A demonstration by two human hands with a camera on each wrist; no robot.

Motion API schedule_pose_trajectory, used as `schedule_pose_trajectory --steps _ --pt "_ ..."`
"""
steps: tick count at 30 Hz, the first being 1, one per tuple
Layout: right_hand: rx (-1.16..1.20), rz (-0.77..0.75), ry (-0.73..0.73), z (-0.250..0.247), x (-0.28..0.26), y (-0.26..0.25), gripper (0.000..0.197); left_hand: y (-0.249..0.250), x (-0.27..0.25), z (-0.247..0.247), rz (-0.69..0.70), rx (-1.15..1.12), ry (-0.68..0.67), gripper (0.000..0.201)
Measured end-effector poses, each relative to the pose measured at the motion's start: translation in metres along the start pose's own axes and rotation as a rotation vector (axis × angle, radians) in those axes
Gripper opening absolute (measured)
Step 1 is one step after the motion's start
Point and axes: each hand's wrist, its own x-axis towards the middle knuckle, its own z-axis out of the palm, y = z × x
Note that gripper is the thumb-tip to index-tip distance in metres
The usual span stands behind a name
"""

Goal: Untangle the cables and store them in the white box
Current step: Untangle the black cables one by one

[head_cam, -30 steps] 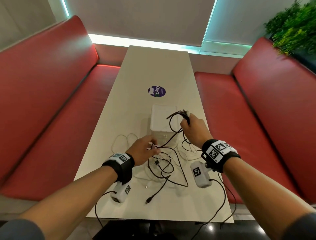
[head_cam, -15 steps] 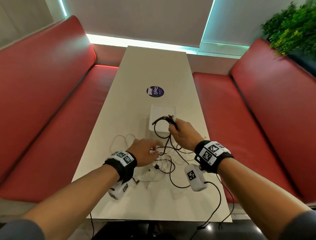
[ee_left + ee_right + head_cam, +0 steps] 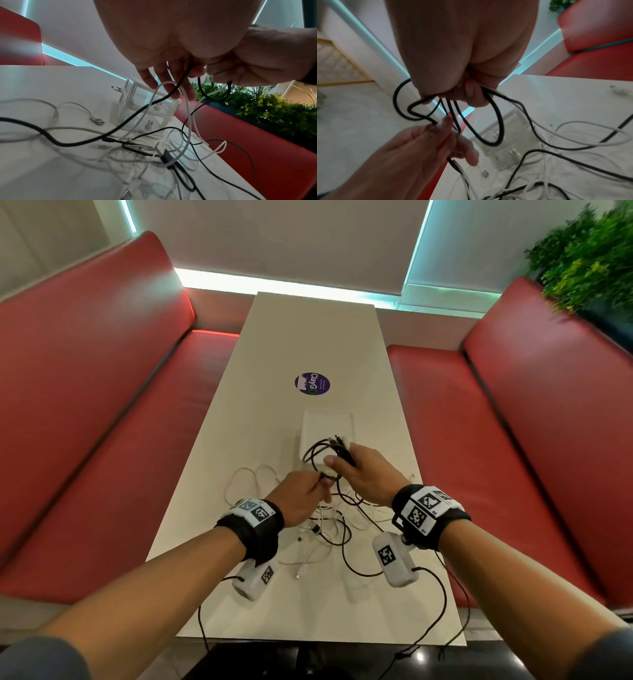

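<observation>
Right hand grips coiled black cable; left hand pinches it above seemingly tangled white cables.

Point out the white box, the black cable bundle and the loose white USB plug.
white box (image 3: 327,422): head view, bare top face.
black cable bundle (image 3: 498,121): right wrist view, hanging loop.
white USB plug (image 3: 98,120): left wrist view, connector shell.

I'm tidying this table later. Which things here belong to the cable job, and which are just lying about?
Belong to the job:
black cable, held by right hand and left hand
white cables
white box

Just there:
round purple sticker
red benches
green plant
</observation>
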Motion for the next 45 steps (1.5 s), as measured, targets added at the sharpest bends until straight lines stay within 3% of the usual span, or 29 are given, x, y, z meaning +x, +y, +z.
schedule_pose_trajectory --steps 3,10,17,21,26,33,39,43,45 --pt "-0.04 -0.04 -0.125 0.004 -0.001 0.004 0.036 0.001 0.0 -0.003 -0.039 -0.009 -0.038 0.032" --pt "-0.001 -0.015 -0.317 -0.004 -0.007 0.011 0.032 0.006 -0.005 -0.004 -0.059 -0.04 -0.133 0.034" --pt "-0.189 -0.062 -0.261 0.003 -0.001 0.012 0.026 0.009 -0.008 -0.002 -0.074 0.094 -0.22 0.034" --pt "-0.218 -0.149 -0.34 0.001 -0.007 0.009 0.015 0.006 -0.011 -0.001 -0.066 0.161 -0.277 0.039" --pt "-0.364 -0.12 -0.419 -0.007 -0.004 0.002 0.028 0.005 -0.014 0.004 -0.051 0.196 -0.376 0.044" --pt "-0.352 -0.178 -0.463 -0.001 -0.004 0.005 0.01 0.011 -0.009 -0.002 0.027 0.306 -0.407 0.035" --pt "-0.155 -0.147 -0.294 0.0 -0.009 0.009 0.014 0.014 -0.009 -0.005 0.026 0.204 -0.297 0.027" --pt "0.433 0.037 0.012 -0.038 0.0 -0.011 0.016 -0.021 -0.01 0.0 -0.079 0.251 -0.252 0.04" --pt "0.673 0.047 0.048 -0.063 0.001 -0.018 0.02 -0.035 -0.015 0.002 -0.117 0.321 -0.226 0.042"
